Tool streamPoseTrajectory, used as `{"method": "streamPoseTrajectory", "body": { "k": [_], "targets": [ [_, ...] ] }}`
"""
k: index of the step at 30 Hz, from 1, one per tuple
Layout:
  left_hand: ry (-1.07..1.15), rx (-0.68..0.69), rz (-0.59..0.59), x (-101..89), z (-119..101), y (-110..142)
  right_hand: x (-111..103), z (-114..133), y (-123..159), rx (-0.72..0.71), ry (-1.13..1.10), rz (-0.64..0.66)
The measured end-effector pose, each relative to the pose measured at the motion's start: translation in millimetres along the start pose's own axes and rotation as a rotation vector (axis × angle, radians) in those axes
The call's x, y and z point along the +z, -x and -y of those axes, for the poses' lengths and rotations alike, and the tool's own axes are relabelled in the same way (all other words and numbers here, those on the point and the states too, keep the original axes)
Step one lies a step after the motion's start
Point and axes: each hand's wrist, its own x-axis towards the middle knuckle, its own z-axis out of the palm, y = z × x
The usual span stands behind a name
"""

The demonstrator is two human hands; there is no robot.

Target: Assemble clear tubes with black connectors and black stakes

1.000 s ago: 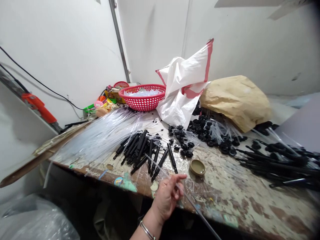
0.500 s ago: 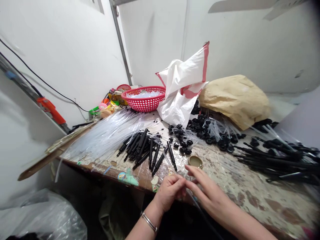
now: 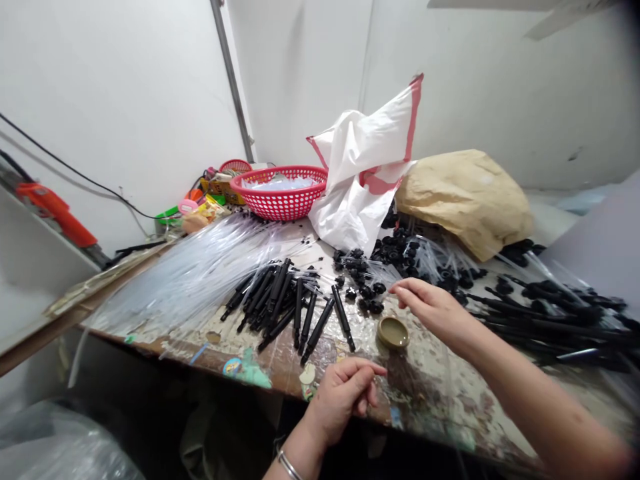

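Observation:
My left hand [image 3: 345, 395] is over the table's front edge, fingers curled and thumb pressed near the index finger. Whatever it may hold is too small or hidden to make out. My right hand [image 3: 430, 310] reaches out above the table with fingers stretched, its tips close to clear thin tubes [image 3: 384, 272] and small black round parts [image 3: 367, 292]. No object shows in its fingers. Below it stands a small round dish [image 3: 393, 332] with liquid in it. Left of the dish lie black rod-shaped parts [image 3: 343, 319], several more in a pile [image 3: 273, 293].
Long clear tubes [image 3: 185, 267] spread over the left of the table. Behind are a red perforated basket [image 3: 283, 203], a white sack [image 3: 350, 180] and a brown paper bag [image 3: 465, 197]. Long black parts [image 3: 565, 313] heap at right. An orange-handled tool [image 3: 57, 213] is at far left.
My right hand has moved away from my left, up and to the right beyond the dish. My left hand stays near the table edge. The view has shifted slightly.

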Motion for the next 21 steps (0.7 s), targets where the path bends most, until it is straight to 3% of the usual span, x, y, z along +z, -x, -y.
{"method": "streamPoseTrajectory", "body": {
  "k": [4,8,11,15,21],
  "targets": [
    [0.009,-0.022,-0.005,-0.6,0,-2,23,-13,-42,-0.015,0.32,0.044],
    [0.035,-0.021,-0.03,-1.8,2,-2,51,-18,-64,0.0,0.357,0.019],
    [0.046,-0.026,-0.043,-2.8,4,-2,53,-22,-73,0.013,0.296,0.006],
    [0.068,-0.036,-0.024,-4.4,6,-3,26,-30,-79,0.077,0.077,-0.048],
    [0.133,-0.034,-0.03,-5.4,8,-6,-42,-56,-67,0.251,-0.396,-0.188]
  ]
}}
